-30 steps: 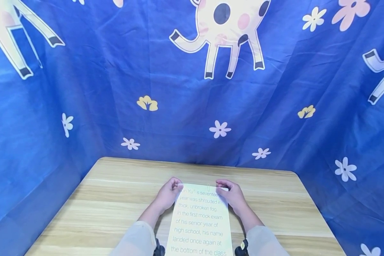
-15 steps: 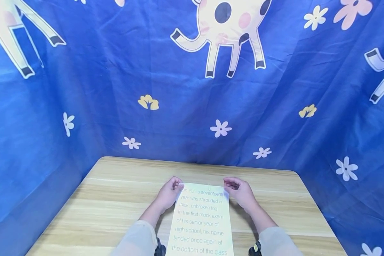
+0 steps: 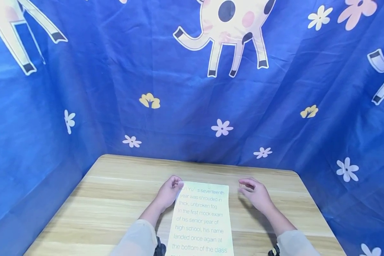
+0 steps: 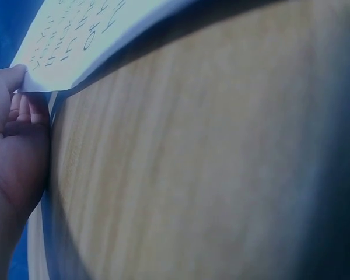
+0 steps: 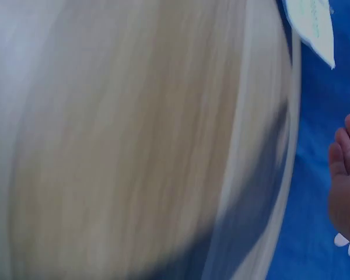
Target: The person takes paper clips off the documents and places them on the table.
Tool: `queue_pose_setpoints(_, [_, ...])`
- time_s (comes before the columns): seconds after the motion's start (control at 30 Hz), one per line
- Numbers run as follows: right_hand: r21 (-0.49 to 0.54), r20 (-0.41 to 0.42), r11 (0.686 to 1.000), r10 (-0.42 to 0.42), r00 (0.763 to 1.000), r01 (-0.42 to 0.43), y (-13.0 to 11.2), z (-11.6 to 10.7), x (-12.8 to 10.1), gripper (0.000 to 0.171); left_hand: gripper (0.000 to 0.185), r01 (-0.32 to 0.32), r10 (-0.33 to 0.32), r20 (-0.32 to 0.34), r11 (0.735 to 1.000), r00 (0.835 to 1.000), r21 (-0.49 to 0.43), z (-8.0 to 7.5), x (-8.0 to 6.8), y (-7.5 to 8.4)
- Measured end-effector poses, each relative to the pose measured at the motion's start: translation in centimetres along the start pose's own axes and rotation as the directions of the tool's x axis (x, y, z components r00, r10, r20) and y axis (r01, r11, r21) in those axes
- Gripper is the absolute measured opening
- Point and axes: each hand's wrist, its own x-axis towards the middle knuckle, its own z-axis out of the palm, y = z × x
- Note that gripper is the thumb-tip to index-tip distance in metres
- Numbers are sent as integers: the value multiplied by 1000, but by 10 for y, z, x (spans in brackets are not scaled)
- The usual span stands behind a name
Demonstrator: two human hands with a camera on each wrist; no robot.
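Observation:
My left hand [image 3: 167, 192] pinches the top left corner of a pale sheet of paper [image 3: 201, 220] printed with large lines of text. In the left wrist view, the thumb of this hand [image 4: 14, 140] lies over the corner of the sheet [image 4: 76, 35]. A paper clip [image 3: 209, 185] sits on the sheet's top edge near the middle. Away to the right of the sheet, my right hand [image 3: 256, 195] holds a small, thin paper clip [image 3: 240, 184] between thumb and forefinger. The right wrist view catches only part of that hand [image 5: 347, 175] at its edge; the fingertips are cut off.
A light wood-grain table [image 3: 124, 177] lies under the hands. Blue curtain [image 3: 179, 117] with animal and flower prints hangs behind the table and along both sides. Dark wrist bands [image 3: 160, 247] show at the sleeves.
My right hand has let go of the sheet's top right corner and moved off to the right, the small clip still between its fingers. My left hand keeps its hold on the sheet.

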Motion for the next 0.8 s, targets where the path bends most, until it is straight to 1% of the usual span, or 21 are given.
queue_pose_setpoints(0.17, [-69, -6, 997, 21, 1000, -21, 17, -11, -6, 31, 11, -5, 5, 9, 1000, 1000, 15, 2, -2, 0])
queue_pose_setpoints(0.3, [-117, 0, 992, 40, 999, -39, 26, -15, -9, 29, 11, -6, 6, 14, 1000, 1000, 9, 3, -3, 0])
queue_pose_setpoints(0.53, [-215, 39, 975, 60, 997, -50, 34, -17, -7, 27, 10, -2, 2, -5, 1000, 1000, 25, 0, -3, -1])
queue_pose_setpoints(0.63, [-224, 56, 973, 73, 996, -59, 36, -17, -4, 27, 11, -11, 11, -10, 999, 1000, 34, -1, -2, -1])
queue_pose_setpoints(0.8, [-232, 75, 968, 119, 990, -98, 40, -18, -1, 29, 11, -5, 5, -4, 999, 1000, 32, -2, -1, -1])
